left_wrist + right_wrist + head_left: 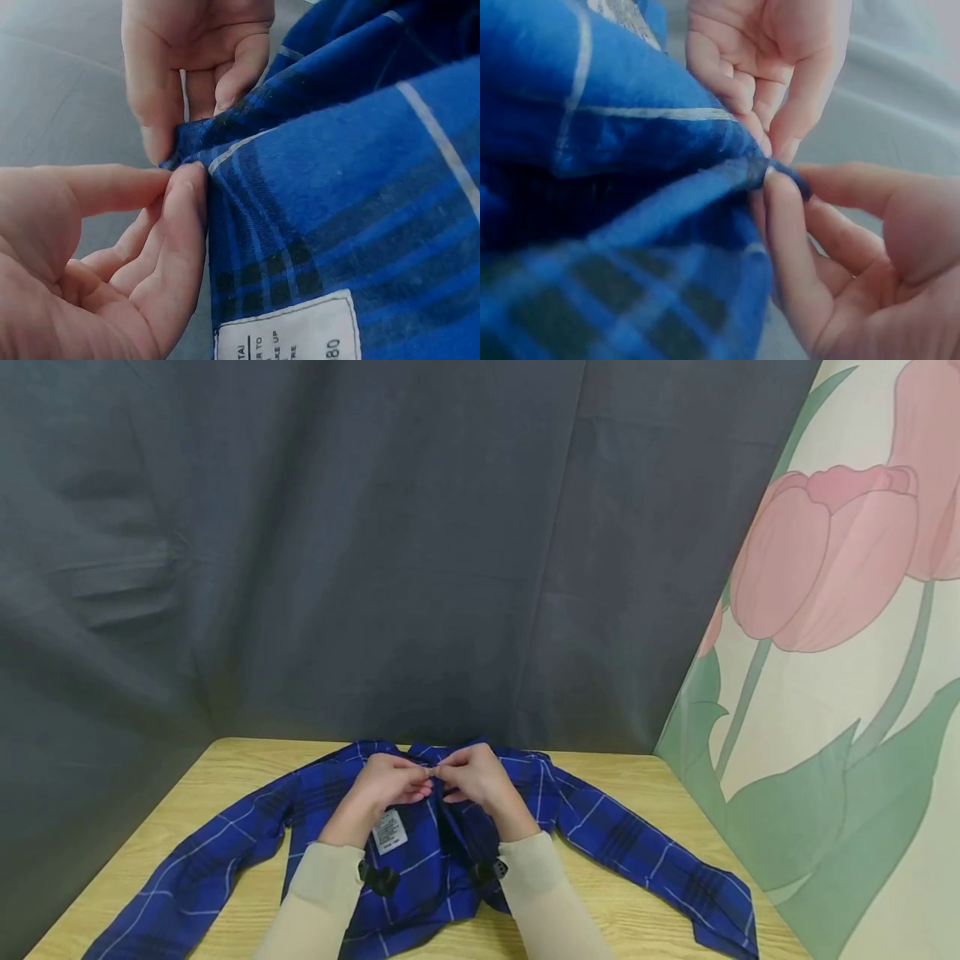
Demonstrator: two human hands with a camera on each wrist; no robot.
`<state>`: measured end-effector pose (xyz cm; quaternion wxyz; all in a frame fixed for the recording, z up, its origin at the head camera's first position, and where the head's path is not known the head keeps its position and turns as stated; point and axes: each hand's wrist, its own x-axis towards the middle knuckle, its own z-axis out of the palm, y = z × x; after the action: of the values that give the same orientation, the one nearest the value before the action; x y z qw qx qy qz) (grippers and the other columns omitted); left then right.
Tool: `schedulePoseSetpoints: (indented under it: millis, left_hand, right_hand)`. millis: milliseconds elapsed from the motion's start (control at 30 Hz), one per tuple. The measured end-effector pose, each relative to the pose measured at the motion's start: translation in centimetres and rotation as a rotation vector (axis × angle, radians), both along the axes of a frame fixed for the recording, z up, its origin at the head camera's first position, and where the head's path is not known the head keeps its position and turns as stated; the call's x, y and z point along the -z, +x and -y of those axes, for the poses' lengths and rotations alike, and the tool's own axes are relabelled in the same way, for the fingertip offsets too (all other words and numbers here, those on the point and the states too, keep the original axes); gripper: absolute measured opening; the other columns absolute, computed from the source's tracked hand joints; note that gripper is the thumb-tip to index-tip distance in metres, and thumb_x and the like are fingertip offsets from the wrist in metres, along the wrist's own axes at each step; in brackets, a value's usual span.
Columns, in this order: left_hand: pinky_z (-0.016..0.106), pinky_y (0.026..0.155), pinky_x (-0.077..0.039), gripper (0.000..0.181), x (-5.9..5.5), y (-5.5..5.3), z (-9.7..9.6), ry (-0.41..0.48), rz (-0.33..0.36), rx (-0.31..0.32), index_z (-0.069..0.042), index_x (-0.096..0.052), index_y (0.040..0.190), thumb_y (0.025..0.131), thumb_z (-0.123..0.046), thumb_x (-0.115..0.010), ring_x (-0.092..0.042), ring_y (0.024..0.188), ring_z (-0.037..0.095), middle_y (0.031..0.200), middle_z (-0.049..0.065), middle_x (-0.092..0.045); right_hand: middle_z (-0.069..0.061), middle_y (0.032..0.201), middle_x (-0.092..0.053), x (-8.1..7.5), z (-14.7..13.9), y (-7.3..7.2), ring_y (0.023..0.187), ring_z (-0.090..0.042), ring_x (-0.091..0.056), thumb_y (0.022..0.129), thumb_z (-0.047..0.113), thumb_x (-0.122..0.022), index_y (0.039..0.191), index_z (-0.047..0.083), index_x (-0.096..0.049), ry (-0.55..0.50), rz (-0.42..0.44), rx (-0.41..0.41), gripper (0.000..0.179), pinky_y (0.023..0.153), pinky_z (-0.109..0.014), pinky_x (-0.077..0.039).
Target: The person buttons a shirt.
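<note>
A blue plaid shirt lies on the table with its sleeves spread to both sides. At its upper middle, my left hand pinches one front edge between thumb and fingers. Right beside it, my right hand pinches the other edge, and the fingertips of both hands nearly meet. In the left wrist view, the cloth edges come together at the fingertips. A white printed care label shows on the fabric below the left hand. In the right wrist view, a folded strip of cloth runs into the right fingertips. Any button there is hidden.
Under the shirt is a light wooden table. A dark grey curtain hangs behind its far edge. To the right stands a wall panel painted with pink tulips. The left sleeve reaches the near side.
</note>
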<state>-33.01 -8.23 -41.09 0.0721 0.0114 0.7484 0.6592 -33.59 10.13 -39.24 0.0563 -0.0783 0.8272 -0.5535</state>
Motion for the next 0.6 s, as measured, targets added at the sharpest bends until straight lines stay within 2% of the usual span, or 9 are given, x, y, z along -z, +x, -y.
schedulePoseSetpoints:
  millis: [133,267,400,500,600]
  left_hand:
    - [0.022,0.071,-0.064,0.022,-0.2,-0.2,0.3,-0.01,-0.002,0.021,0.009,-0.078,0.112,0.102,-0.009,-0.072,-0.074,0.072,0.008,0.086,0.005,-0.08]
    - [0.023,0.074,-0.064,0.024,-0.3,-0.4,0.5,-0.023,-0.044,0.083,0.011,-0.077,0.115,0.103,-0.009,-0.071,-0.074,0.075,0.008,0.089,0.006,-0.08]
    - [0.023,0.076,-0.065,0.025,-0.3,-0.4,0.6,-0.021,-0.079,0.138,0.014,-0.074,0.117,0.104,-0.006,-0.07,-0.074,0.076,0.008,0.09,0.006,-0.08]
    - [0.024,0.076,-0.066,0.023,-0.3,-0.3,0.6,-0.034,-0.098,0.132,0.014,-0.075,0.116,0.103,-0.004,-0.07,-0.075,0.076,0.008,0.091,0.008,-0.08]
    - [0.027,0.078,-0.067,0.019,-0.7,0.1,0.4,-0.098,-0.143,0.103,0.012,-0.078,0.113,0.103,-0.003,-0.07,-0.076,0.077,0.01,0.093,0.012,-0.081]
  right_hand:
    - [-0.015,0.099,-0.081,-0.1,-0.6,-0.3,0.078,-0.014,-0.077,0.102,0.013,-0.07,0.111,-0.007,-0.08,-0.082,0.048,-0.056,0.024,0.078,-0.042,-0.069]
    - [-0.012,0.101,-0.083,0.3,-1.5,-1.0,0.081,-0.012,-0.079,0.102,0.01,-0.071,0.116,-0.007,-0.078,-0.14,0.113,-0.097,0.023,0.082,-0.041,-0.069]
    - [-0.01,0.105,-0.084,0.6,-2.1,-1.5,0.086,-0.013,-0.08,0.102,0.011,-0.073,0.12,-0.007,-0.077,-0.154,0.162,-0.126,0.026,0.084,-0.039,-0.069]
    - [-0.01,0.104,-0.084,0.6,-2.0,-1.6,0.086,-0.013,-0.08,0.101,0.011,-0.073,0.119,-0.008,-0.077,-0.148,0.169,-0.134,0.027,0.083,-0.038,-0.069]
    - [-0.011,0.1,-0.084,0.6,-1.7,-1.4,0.082,-0.012,-0.079,0.099,0.011,-0.074,0.116,-0.008,-0.078,-0.136,0.156,-0.119,0.026,0.081,-0.038,-0.069]
